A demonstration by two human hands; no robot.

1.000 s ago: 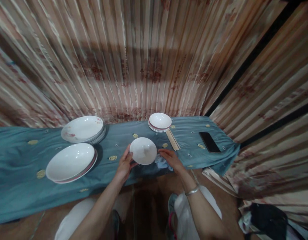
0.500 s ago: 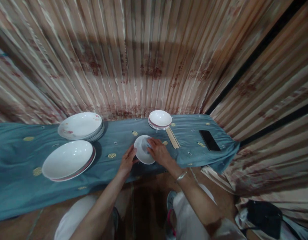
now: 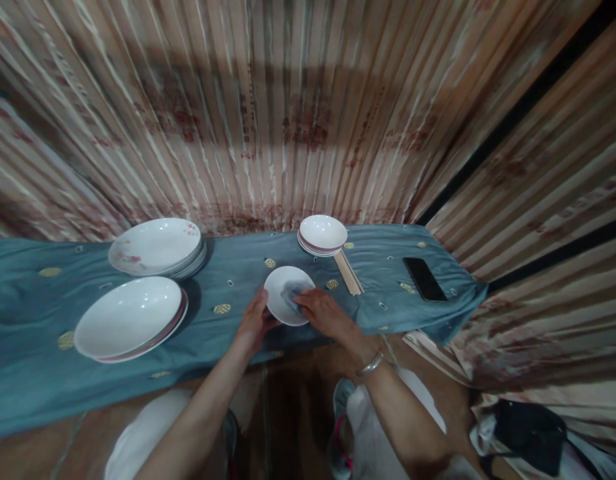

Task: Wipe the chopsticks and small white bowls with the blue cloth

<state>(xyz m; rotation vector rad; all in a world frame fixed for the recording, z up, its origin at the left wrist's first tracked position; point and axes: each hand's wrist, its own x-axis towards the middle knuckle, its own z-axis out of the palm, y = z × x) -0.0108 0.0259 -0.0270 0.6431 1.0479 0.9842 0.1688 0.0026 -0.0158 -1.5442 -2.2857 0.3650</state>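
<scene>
A small white bowl (image 3: 275, 288) is held tilted over the front part of the table, its inside facing me. My left hand (image 3: 255, 321) grips its left rim, thumb at the edge and fingers underneath. Inside the bowl, my right hand (image 3: 327, 312) presses a blurred grey-blue cloth (image 3: 291, 293) against the surface; its fingers are closed on the cloth. Just behind the bowl stands a stack of small bowls (image 3: 322, 232), with several light wooden chopsticks (image 3: 349, 275) lying in front of it.
A blue patterned tablecloth (image 3: 241, 263) covers the table. To the left stand a stack of flowered plates (image 3: 155, 245) and a stack of larger white dishes (image 3: 128, 317). A black phone (image 3: 425, 279) lies on the right. Pleated curtains (image 3: 308, 133) hang behind, and a black bag (image 3: 528, 430) sits lower right.
My right hand has shifted a little down and right within the bowl, with the cloth moving along. The bowl is tilted slightly differently, still in my left hand. The view has shifted slightly.
</scene>
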